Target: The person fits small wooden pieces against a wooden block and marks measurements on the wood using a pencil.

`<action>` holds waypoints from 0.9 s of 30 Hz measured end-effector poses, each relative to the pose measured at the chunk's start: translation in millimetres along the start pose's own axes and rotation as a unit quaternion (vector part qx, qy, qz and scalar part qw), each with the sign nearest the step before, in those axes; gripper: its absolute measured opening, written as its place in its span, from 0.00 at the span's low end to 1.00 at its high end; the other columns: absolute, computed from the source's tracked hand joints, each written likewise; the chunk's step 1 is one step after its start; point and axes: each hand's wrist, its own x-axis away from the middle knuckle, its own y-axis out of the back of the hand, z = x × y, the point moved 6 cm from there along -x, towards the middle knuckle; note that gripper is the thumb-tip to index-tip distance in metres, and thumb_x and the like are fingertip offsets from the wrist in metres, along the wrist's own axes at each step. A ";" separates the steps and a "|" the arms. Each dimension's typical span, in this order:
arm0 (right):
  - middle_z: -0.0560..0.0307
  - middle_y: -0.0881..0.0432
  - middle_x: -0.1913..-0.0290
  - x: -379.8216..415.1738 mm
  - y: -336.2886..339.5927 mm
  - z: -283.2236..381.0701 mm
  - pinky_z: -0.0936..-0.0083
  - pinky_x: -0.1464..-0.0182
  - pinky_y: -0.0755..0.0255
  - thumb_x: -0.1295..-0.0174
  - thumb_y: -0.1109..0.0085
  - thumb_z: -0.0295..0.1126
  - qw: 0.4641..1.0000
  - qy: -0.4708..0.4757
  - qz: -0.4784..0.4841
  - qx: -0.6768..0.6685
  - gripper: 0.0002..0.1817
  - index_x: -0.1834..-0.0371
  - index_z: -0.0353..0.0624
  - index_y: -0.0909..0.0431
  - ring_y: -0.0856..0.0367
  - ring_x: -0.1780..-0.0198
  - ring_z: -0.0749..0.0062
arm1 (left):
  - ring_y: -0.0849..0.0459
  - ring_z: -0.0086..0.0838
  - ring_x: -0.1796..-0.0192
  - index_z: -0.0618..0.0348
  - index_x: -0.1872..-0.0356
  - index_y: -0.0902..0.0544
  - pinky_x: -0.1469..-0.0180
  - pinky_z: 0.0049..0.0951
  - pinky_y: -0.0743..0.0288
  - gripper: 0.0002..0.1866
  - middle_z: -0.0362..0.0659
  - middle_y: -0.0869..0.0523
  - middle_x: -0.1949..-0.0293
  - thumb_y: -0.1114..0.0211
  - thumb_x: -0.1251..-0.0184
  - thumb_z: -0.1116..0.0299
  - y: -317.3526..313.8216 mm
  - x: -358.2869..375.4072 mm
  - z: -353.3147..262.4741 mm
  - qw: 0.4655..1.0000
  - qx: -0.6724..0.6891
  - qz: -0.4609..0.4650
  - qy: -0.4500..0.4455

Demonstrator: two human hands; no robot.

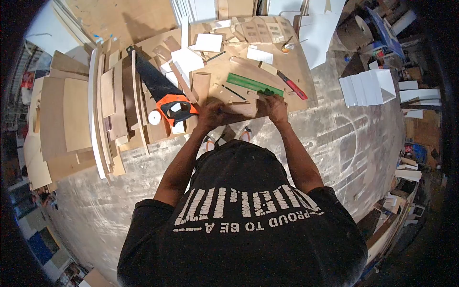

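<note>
At the front edge of the wooden table, my left hand and my right hand hold a flat wooden piece between them, one at each end. The fingers of both curl over it. Just beyond my right hand lies a green ruler, with a dark pencil below it. A red and black cutter rests to the right of the ruler. Left of my left hand is a handsaw with an orange handle, its dark blade slanting away to the upper left.
Stacked wooden boards stand at the left, beside a white tape roll. White cards and wood offcuts lie across the table. White panels stand on the floor to the right.
</note>
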 end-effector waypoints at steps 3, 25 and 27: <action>0.48 0.19 0.51 0.9 -1.0 1.7 0.47 0.43 0.28 0.37 0.39 0.43 1.000 -0.010 0.008 -0.017 0.18 0.46 0.53 0.19 0.22 0.47 0.43 | 0.14 0.45 0.55 0.60 0.59 0.17 0.52 0.40 0.21 0.20 0.48 0.14 0.61 0.22 0.55 0.66 3.5 -2.4 -3.0 1.000 -0.004 0.023 0.007; 0.47 0.31 0.30 16.5 -12.0 45.4 0.40 0.39 0.30 0.47 0.28 0.37 0.972 0.061 0.190 -0.120 0.43 0.25 0.58 0.38 0.29 0.33 0.46 | 0.17 0.46 0.47 0.55 0.48 0.17 0.45 0.41 0.22 0.26 0.49 0.15 0.51 0.24 0.53 0.69 10.2 0.0 -15.4 0.999 -0.042 -0.006 -0.025; 0.47 0.32 0.30 14.1 -10.7 45.7 0.40 0.38 0.30 0.47 0.28 0.37 0.973 0.074 0.184 -0.119 0.43 0.26 0.58 0.38 0.30 0.32 0.46 | 0.16 0.46 0.48 0.53 0.48 0.16 0.46 0.40 0.21 0.25 0.48 0.15 0.52 0.26 0.53 0.72 10.5 -2.7 -21.8 0.999 -0.027 0.002 -0.024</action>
